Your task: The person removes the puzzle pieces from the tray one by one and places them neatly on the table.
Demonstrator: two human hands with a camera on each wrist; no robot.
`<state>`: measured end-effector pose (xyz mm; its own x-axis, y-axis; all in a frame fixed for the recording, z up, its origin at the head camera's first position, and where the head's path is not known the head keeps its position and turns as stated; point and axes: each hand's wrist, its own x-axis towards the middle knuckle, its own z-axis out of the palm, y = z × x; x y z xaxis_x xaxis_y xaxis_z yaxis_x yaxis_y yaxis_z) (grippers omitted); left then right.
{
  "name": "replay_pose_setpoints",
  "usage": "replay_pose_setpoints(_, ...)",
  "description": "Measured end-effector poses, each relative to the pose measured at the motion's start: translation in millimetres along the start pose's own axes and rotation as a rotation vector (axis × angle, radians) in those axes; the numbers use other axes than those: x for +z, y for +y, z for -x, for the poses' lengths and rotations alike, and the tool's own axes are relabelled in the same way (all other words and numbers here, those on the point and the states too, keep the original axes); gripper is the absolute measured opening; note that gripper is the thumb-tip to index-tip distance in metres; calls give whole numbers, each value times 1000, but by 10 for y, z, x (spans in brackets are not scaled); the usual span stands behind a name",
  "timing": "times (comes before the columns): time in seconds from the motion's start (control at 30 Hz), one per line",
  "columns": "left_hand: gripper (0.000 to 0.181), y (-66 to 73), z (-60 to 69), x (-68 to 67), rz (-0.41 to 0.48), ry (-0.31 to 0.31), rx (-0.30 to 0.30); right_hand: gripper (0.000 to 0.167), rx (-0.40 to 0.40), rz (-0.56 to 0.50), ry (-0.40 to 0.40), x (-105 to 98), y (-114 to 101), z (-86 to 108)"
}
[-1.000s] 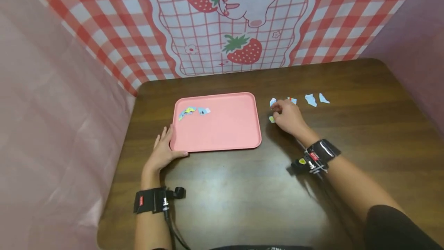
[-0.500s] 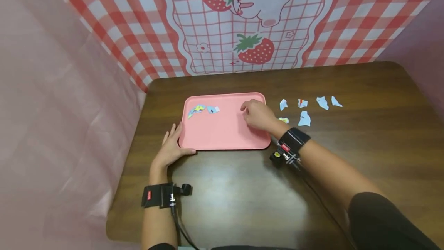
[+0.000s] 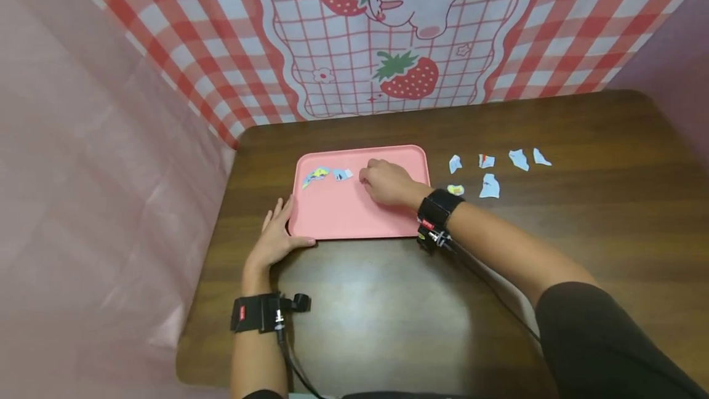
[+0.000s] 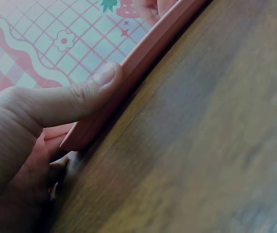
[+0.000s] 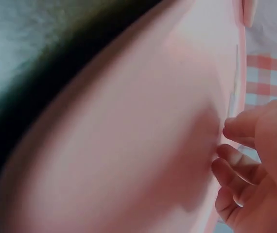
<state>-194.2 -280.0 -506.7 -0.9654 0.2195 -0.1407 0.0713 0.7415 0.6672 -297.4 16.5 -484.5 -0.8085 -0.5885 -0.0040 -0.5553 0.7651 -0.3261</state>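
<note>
At the near left corner of the pink tray (image 3: pixel 332 217), my left hand (image 3: pixel 274 242) rests with its fingers spread along the side. Its thumb (image 4: pixel 87 99) lies straight against the near rim in the left wrist view. Over the tray's middle is my right hand (image 3: pixel 388 183), fingers curled and tips close together. Whether it pinches anything is hidden in both views. Just left of those fingertips lies a blue-and-white paper scrap (image 3: pixel 342 175). Beside that scrap sits a curved blue-and-yellow paper piece (image 3: pixel 316 176).
Several torn paper pieces lie right of the tray, among them a yellow one (image 3: pixel 456 190), one with a red mark (image 3: pixel 486 161) and a pale blue one (image 3: pixel 490 186). A checked strawberry cloth (image 3: pixel 354 88) hangs behind the wooden table (image 3: pixel 376 313).
My right hand has moved left from the loose paper pieces to over the tray, close to the scraps there. The left hand stays at the tray's corner. The head view has shifted slightly.
</note>
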Motion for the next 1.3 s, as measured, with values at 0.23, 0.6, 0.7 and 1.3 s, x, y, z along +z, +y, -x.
replay_pose_setpoints(0.23,121,-12,47,-93,-17,15,-8,28,30,-39,35,144,-84,-241)
replay_pose_setpoints(0.6,120,-8,1,-67,-15,15,2,44,108,-17,-99,66,-264,-468)
replay_pose_setpoints(0.7,120,-3,-12,-48,-7,15,-4,39,118,-28,-91,51,-302,-508)
replay_pose_setpoints(1.3,117,19,-19,44,11,28,41,19,137,-191,6,162,-198,-548)
